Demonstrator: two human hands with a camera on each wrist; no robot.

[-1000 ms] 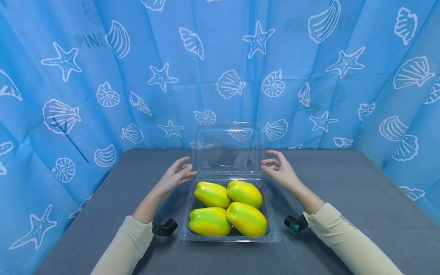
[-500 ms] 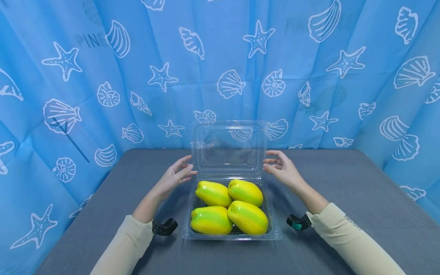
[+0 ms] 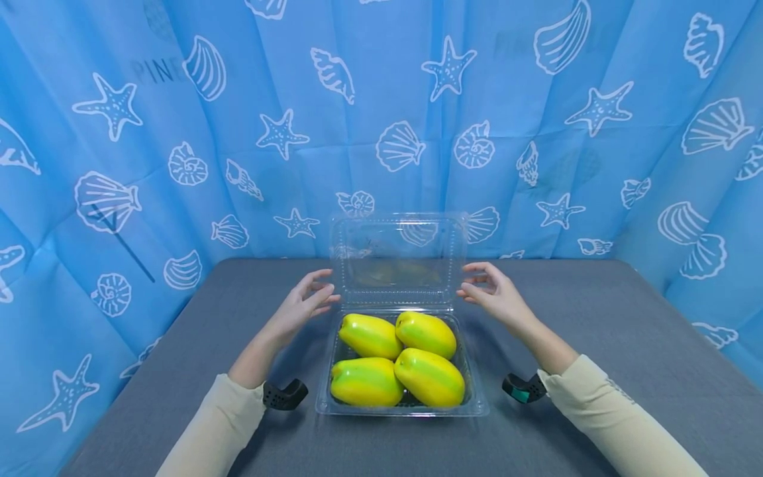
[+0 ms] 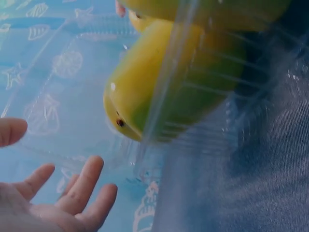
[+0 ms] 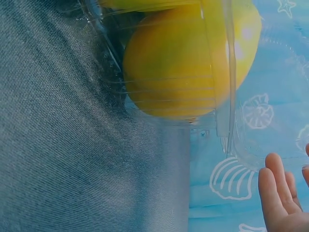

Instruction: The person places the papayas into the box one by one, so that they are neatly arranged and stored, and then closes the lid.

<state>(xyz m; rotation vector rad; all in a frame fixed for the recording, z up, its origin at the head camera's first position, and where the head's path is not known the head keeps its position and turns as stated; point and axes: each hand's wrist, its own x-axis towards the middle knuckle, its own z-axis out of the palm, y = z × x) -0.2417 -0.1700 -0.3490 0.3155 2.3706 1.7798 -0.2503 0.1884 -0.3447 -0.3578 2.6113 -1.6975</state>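
A clear plastic clamshell box (image 3: 477, 405) stands with its lid (image 3: 396, 233) raised at the back. Inside its base lie several smooth yellow-green fruits (image 3: 365, 383), perhaps mangoes or papayas. My left hand (image 3: 301, 305) is at the lid's lower left side, fingers loosely bent and apart. At the lid's right side my right hand (image 3: 493, 291) is held much the same way. Neither hand grips anything; whether a fingertip touches the lid edge cannot be told. The left wrist view shows one fruit (image 4: 140, 82) through the box wall, and the right wrist view another fruit (image 5: 174, 67).
A grey cloth-covered table (image 3: 596, 318) carries the box. Behind it hangs a blue curtain (image 3: 381, 86) printed with white shells and starfish. A black wrist strap (image 3: 286, 395) is on the left wrist, and another black strap (image 3: 524, 388) is on the right.
The lid has swung slightly nearer the camera and looks wider. The box has shifted a little to the right and away. My right hand has drifted slightly right; the left has hardly moved.
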